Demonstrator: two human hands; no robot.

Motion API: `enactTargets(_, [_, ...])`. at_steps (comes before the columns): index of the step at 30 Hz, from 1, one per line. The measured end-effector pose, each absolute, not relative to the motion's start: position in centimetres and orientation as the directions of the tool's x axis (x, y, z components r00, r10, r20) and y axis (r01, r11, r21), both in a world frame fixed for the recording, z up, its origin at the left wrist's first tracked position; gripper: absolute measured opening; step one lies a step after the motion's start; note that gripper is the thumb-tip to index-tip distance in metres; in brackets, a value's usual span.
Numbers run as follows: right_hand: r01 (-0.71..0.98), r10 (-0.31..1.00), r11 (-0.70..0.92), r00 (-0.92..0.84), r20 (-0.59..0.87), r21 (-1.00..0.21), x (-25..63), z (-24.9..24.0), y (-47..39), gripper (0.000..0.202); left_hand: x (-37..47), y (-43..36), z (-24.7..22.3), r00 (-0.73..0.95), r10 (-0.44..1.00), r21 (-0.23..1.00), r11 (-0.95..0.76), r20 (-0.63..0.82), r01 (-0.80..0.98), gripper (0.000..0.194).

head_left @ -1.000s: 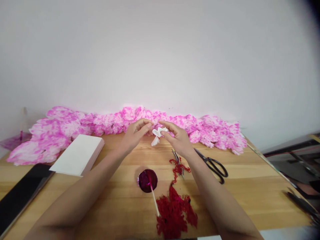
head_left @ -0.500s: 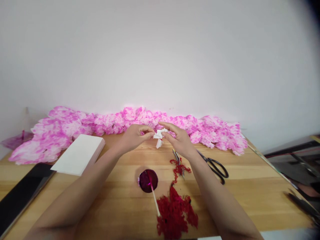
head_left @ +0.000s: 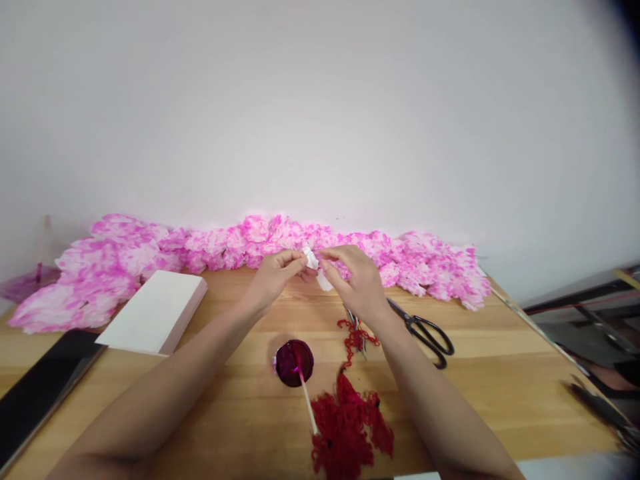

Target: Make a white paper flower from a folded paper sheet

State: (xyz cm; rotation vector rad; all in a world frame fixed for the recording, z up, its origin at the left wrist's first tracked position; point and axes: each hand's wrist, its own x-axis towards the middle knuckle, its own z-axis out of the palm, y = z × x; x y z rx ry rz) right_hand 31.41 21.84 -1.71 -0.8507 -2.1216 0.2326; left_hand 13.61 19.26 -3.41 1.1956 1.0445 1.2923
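Note:
My left hand (head_left: 280, 272) pinches a small piece of folded white paper (head_left: 311, 259) between thumb and fingers, above the middle of the wooden table. Close on its right is my right hand (head_left: 353, 273), its thumb and index finger apart beside the paper; whether they touch it is unclear. The lower flap of the paper hangs down between the hands. Below them, a round dish of dark magenta liquid (head_left: 287, 363) has a thin stick (head_left: 307, 401) leaning in it. Tangled red yarn (head_left: 345, 427) lies to the right of the stick.
Pink and white paper flowers (head_left: 225, 247) line the wall. A white paper stack (head_left: 155, 310) and a black phone-like slab (head_left: 43, 380) lie at left. Black scissors (head_left: 427, 337) rest beside my right forearm. Another dark tool (head_left: 600, 407) is at the right edge.
My right fingers have come off the paper's upper right part and spread slightly. The paper has turned and shifted a little left and up in my left hand.

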Motion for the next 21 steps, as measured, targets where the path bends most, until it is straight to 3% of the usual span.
enactTargets(4, [0.553,0.624,0.761,-0.482,0.615,-0.339,30.9,-2.6,21.9,0.018,14.1,19.2,-3.9,0.049,0.99,0.987,-0.125,0.13,-0.098,0.018])
enactTargets(6, [0.543,0.646,0.745,-0.447,0.618,-0.386,30.9,-3.1,22.1,0.019,14.4,19.2,-4.1,0.049,0.989,0.987,-0.138,0.142,-0.083,0.018])
enactTargets(9, [0.409,0.786,0.617,-0.293,0.544,-0.672,31.0,-3.7,22.8,0.017,14.4,19.3,-4.4,-0.002,0.986,0.983,-0.165,0.165,-0.081,0.016])
enactTargets(11, [0.206,0.905,0.417,-0.186,0.383,-0.885,31.0,-4.1,23.5,0.016,14.4,19.4,-4.5,-0.036,0.985,0.978,-0.172,0.169,-0.117,0.016])
enactTargets(13, [-0.005,0.968,0.205,-0.147,0.203,-0.979,31.0,-4.5,24.0,0.018,14.3,19.5,-4.7,-0.043,0.986,0.973,-0.168,0.163,-0.159,0.016])
enactTargets(15, [-0.117,0.983,0.085,-0.151,0.103,-0.989,30.8,-4.8,24.3,0.02,14.2,19.6,-4.9,-0.033,0.987,0.97,-0.163,0.16,-0.179,0.016])
enactTargets(17, [-0.116,0.978,0.081,-0.181,0.101,-0.99,30.7,-4.7,24.1,0.019,14.3,19.6,-4.9,-0.042,0.986,0.972,-0.165,0.161,-0.166,0.018])
enactTargets(21, [0.053,0.927,0.269,-0.287,0.243,-0.962,30.5,-4.1,23.3,0.014,14.3,19.7,-4.9,-0.064,0.984,0.983,-0.171,0.167,-0.063,0.026])
